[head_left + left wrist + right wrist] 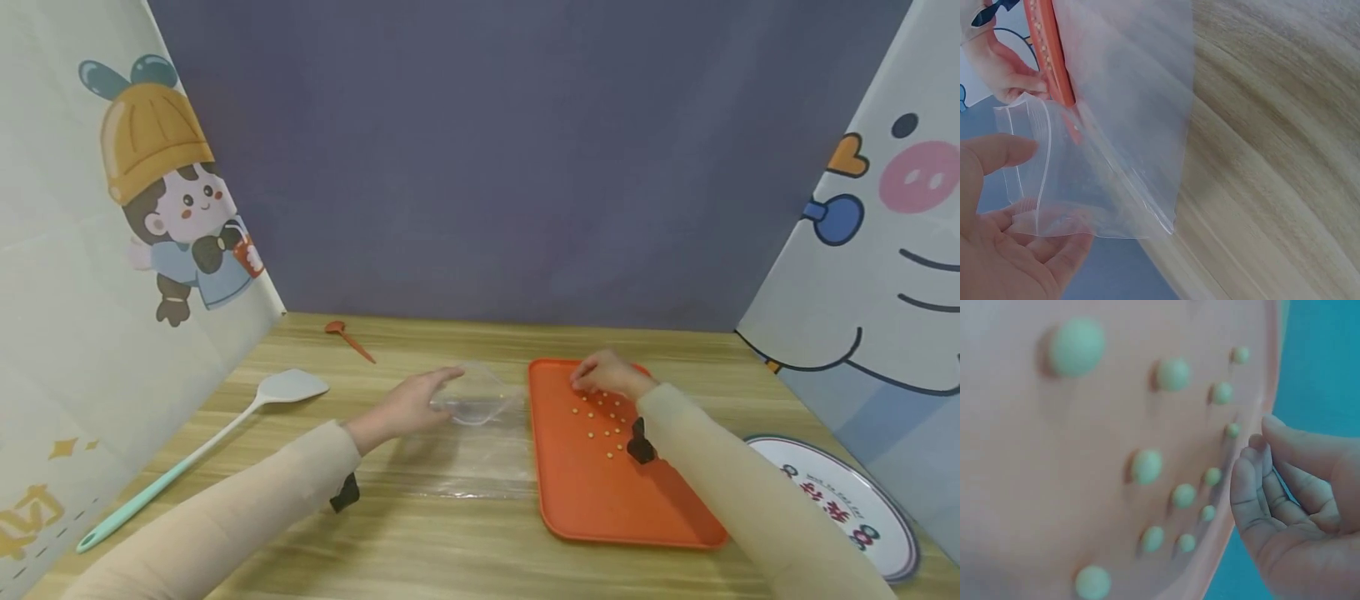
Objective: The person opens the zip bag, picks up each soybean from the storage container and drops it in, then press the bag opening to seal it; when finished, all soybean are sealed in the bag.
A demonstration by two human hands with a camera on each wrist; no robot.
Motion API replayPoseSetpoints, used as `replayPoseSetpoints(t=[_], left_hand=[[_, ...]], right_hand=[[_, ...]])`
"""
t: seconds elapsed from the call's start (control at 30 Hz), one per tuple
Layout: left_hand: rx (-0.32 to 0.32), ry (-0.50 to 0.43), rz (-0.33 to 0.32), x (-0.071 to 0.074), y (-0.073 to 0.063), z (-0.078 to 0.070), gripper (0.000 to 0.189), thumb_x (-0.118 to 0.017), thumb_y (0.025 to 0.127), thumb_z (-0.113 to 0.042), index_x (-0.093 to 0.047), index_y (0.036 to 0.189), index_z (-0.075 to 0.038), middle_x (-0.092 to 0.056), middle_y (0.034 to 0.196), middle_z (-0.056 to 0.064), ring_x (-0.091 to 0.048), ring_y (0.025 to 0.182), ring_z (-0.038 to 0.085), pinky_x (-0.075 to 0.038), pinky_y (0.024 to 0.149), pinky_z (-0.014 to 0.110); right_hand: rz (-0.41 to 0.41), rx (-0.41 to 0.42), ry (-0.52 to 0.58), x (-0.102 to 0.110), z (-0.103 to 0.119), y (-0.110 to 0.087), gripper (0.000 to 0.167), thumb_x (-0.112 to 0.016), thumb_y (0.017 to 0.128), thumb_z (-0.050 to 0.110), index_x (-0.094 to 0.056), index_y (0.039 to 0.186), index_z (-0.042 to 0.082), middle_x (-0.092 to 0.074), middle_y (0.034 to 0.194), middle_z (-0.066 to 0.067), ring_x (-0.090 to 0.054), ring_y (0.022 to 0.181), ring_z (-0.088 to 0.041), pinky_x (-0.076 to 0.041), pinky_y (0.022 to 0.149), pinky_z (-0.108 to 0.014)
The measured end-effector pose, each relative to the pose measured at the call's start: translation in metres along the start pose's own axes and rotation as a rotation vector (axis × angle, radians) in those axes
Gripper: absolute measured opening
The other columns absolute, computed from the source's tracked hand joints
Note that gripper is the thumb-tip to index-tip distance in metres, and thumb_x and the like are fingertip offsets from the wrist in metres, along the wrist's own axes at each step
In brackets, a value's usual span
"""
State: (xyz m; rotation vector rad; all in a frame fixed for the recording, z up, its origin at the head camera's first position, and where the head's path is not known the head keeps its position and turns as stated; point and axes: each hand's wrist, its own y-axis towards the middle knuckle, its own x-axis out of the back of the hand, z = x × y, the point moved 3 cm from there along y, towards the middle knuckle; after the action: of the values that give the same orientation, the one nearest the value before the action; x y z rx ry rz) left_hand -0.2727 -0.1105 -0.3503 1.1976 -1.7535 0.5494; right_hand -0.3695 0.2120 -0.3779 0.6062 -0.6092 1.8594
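Observation:
A clear zip bag lies on the table, its mouth end lifted and gaping. My left hand is at that mouth; in the left wrist view its thumb stands apart from the fingers, which lie under the bag's edge. Several small pale balls are scattered on the orange tray to the right. Over the tray's far end, my right hand reaches down with thumb and fingertips close together. Whether a ball is between them cannot be seen.
On the left lies a white turner with a mint handle. Behind it is a small red spoon. An oval white plate with printed patterns sits at the right, partly behind the right sleeve. A dark blue-grey backdrop rises behind the table.

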Motion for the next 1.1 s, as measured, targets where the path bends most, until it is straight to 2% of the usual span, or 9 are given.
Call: replayPoseSetpoints(t=[0.2, 0.37, 0.47, 0.63, 0.77, 0.87, 1.0, 1.1], left_hand=[[0.013, 0.02, 0.002, -0.002, 0.001, 0.003, 0.072, -0.072, 0.082, -0.011, -0.041, 0.147, -0.012, -0.048, 0.146, 0.012, -0.054, 0.126, 0.033, -0.042, 0.108, 0.048], [0.024, 0.028, 0.015, -0.003, 0.001, 0.003, 0.073, -0.073, 0.082, -0.012, -0.04, 0.148, -0.013, -0.046, 0.148, 0.012, -0.055, 0.124, 0.032, -0.041, 0.109, 0.047], [0.022, 0.034, 0.008, -0.003, 0.0, 0.002, 0.074, -0.074, 0.082, -0.013, -0.04, 0.147, -0.014, -0.047, 0.147, 0.012, -0.055, 0.125, 0.032, -0.041, 0.108, 0.048], [0.032, 0.052, 0.0, -0.003, 0.001, 0.001, 0.075, -0.075, 0.081, -0.015, -0.042, 0.147, -0.015, -0.05, 0.145, 0.011, -0.056, 0.123, 0.031, -0.044, 0.105, 0.048], [0.051, 0.047, 0.003, -0.003, 0.003, -0.001, 0.075, -0.076, 0.08, -0.015, -0.042, 0.147, -0.016, -0.051, 0.144, 0.011, -0.057, 0.122, 0.029, -0.048, 0.102, 0.047], [0.067, 0.041, 0.013, -0.003, 0.003, -0.002, 0.075, -0.076, 0.081, -0.015, -0.041, 0.147, -0.018, -0.05, 0.145, 0.009, -0.055, 0.124, 0.029, -0.048, 0.101, 0.046], [0.077, 0.033, 0.014, -0.003, 0.004, -0.002, 0.075, -0.075, 0.081, -0.016, -0.041, 0.148, -0.019, -0.05, 0.145, 0.009, -0.055, 0.124, 0.03, -0.049, 0.1, 0.047], [0.076, 0.031, 0.008, -0.002, 0.004, -0.002, 0.075, -0.076, 0.081, -0.017, -0.041, 0.147, -0.017, -0.051, 0.144, 0.01, -0.056, 0.123, 0.03, -0.049, 0.099, 0.048]], right_hand=[[-0.032, -0.028, 0.047, 0.0, 0.015, -0.004, 0.032, -0.065, 0.092, 0.016, -0.065, 0.118, -0.001, -0.066, 0.115, -0.014, -0.064, 0.096, -0.023, -0.055, 0.085, -0.039], [-0.008, 0.003, 0.107, -0.007, 0.041, -0.01, 0.036, -0.066, 0.092, 0.022, -0.063, 0.123, 0.003, -0.064, 0.122, -0.014, -0.061, 0.111, -0.032, -0.05, 0.096, -0.047], [0.016, 0.063, 0.133, -0.015, 0.06, -0.013, 0.033, -0.066, 0.092, 0.021, -0.065, 0.119, 0.003, -0.065, 0.121, -0.018, -0.062, 0.107, -0.033, -0.05, 0.096, -0.05], [0.034, 0.142, 0.16, -0.03, 0.09, -0.012, 0.027, -0.067, 0.091, 0.017, -0.068, 0.113, 0.003, -0.069, 0.113, -0.017, -0.066, 0.092, -0.021, -0.052, 0.093, -0.049], [0.049, 0.178, 0.172, -0.043, 0.11, -0.009, 0.027, -0.068, 0.09, 0.014, -0.069, 0.111, -0.002, -0.072, 0.102, -0.015, -0.066, 0.088, -0.028, -0.053, 0.088, -0.051], [0.068, 0.196, 0.165, -0.053, 0.12, -0.005, 0.022, -0.069, 0.088, 0.011, -0.071, 0.107, -0.001, -0.073, 0.099, -0.017, -0.065, 0.088, -0.035, -0.055, 0.083, -0.048], [0.078, 0.205, 0.123, -0.062, 0.127, -0.002, 0.019, -0.069, 0.088, 0.011, -0.073, 0.105, 0.004, -0.073, 0.1, -0.016, -0.065, 0.08, -0.027, -0.056, 0.08, -0.045], [0.079, 0.202, 0.103, -0.066, 0.128, 0.001, 0.022, -0.069, 0.089, 0.012, -0.072, 0.108, 0.002, -0.073, 0.098, -0.012, -0.065, 0.081, -0.027, -0.055, 0.083, -0.049]])
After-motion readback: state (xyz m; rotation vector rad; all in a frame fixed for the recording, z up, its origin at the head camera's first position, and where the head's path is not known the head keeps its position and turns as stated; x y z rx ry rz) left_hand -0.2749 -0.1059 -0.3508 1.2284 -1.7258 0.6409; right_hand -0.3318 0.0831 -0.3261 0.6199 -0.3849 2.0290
